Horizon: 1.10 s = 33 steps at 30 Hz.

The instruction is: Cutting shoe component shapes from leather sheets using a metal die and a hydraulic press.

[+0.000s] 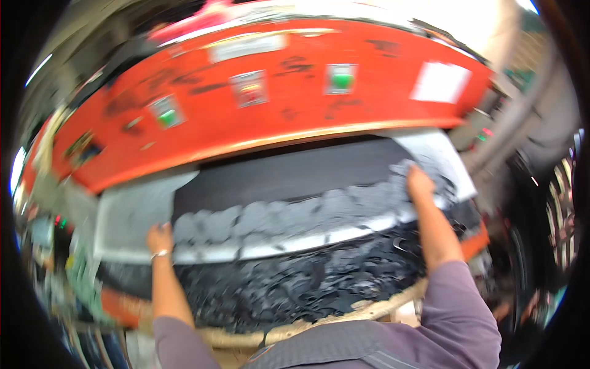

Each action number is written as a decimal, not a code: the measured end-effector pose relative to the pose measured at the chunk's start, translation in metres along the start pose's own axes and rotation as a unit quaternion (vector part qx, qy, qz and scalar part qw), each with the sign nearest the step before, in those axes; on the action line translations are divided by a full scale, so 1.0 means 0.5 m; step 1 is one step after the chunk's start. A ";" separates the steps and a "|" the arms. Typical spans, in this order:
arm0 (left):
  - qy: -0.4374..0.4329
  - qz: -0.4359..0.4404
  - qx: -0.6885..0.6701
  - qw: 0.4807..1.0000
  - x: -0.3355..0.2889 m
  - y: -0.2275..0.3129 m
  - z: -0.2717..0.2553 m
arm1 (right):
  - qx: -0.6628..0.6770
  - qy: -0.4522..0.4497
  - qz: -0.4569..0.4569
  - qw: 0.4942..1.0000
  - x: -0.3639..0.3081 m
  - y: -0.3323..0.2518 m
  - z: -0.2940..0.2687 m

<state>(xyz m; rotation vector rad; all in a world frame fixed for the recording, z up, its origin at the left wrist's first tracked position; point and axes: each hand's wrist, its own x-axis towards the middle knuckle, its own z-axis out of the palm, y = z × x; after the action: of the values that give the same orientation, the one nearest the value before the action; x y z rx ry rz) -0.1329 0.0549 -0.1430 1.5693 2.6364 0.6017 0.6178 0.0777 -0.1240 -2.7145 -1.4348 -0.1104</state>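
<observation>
A long grey sheet with a scalloped edge (pixel 276 219) stretches across the bed of a red machine, over the near part of a smooth black sheet (pixel 295 170). At its left end, my left hand (pixel 160 238) is closed, fingers pinched at the edge. My right hand (pixel 420 183) closes on the right end, where a bit of the sheet sticks up by the fingers. Motion blurs both hands, and the fingertips are partly hidden. Both arms reach forward, spread wide apart.
Behind the bed rises the red machine front (pixel 295 104), with green buttons (pixel 342 80), a red button (pixel 250 93) and a white paper (pixel 440 82). Pale metal plate (pixel 132 212) shows at both sides. A heap of dark scraps (pixel 295 283) fills the trough before me, edged by a worn rim (pixel 246 338).
</observation>
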 end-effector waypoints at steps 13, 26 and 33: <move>-0.119 0.002 0.116 0.986 0.053 0.166 -0.006 | -0.055 -0.016 0.099 0.993 -0.064 -0.005 -0.044; -0.168 0.040 0.097 0.980 -0.001 0.046 -0.076 | -0.103 -0.019 0.086 0.991 -0.127 0.111 -0.020; -0.167 0.076 0.096 0.978 -0.038 0.007 -0.055 | -0.126 -0.040 0.083 0.988 -0.137 0.138 -0.044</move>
<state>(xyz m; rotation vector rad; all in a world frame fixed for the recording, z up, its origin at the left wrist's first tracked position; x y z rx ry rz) -0.1261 0.0314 -0.1196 1.7526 2.3971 0.0729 0.6358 -0.0198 -0.1106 -3.0649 -1.2844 -0.1868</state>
